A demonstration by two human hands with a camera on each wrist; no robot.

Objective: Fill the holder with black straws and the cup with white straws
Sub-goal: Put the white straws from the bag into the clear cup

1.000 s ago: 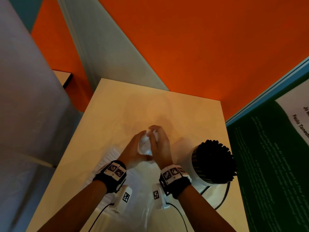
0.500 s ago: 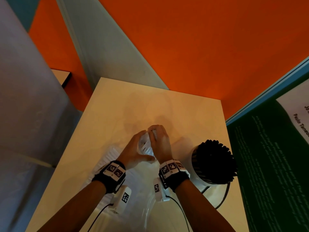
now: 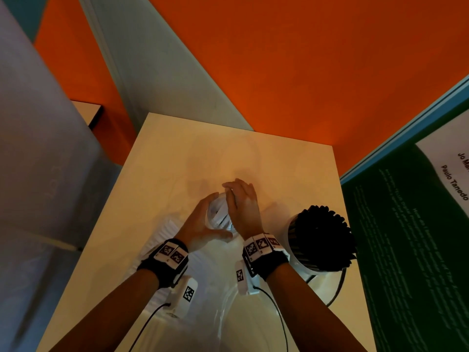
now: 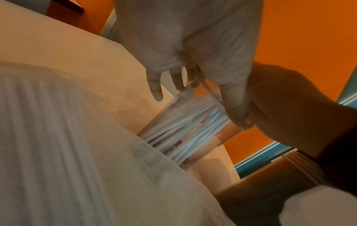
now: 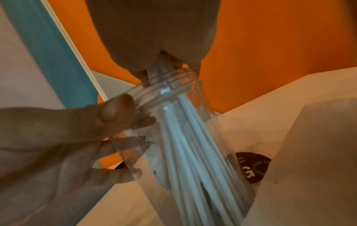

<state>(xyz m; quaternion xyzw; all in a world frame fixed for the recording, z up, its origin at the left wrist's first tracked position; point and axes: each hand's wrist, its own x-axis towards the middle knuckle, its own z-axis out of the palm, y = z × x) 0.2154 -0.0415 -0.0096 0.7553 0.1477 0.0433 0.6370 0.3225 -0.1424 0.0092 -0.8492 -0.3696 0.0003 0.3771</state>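
Around cup [image 5: 173, 137] (clear): left grip [image 3: 203, 222].

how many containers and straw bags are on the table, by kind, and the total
clear cup with white straws, between the left hand and right hand: 1
white holder full of black straws: 1
plastic bag of white straws: 1
total: 3

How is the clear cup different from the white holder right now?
The cup is see-through and holds white straws; the holder is opaque white and packed with black straws. The left hand and right hand are both on the cup, while the holder stands untouched. Both stand on the table.
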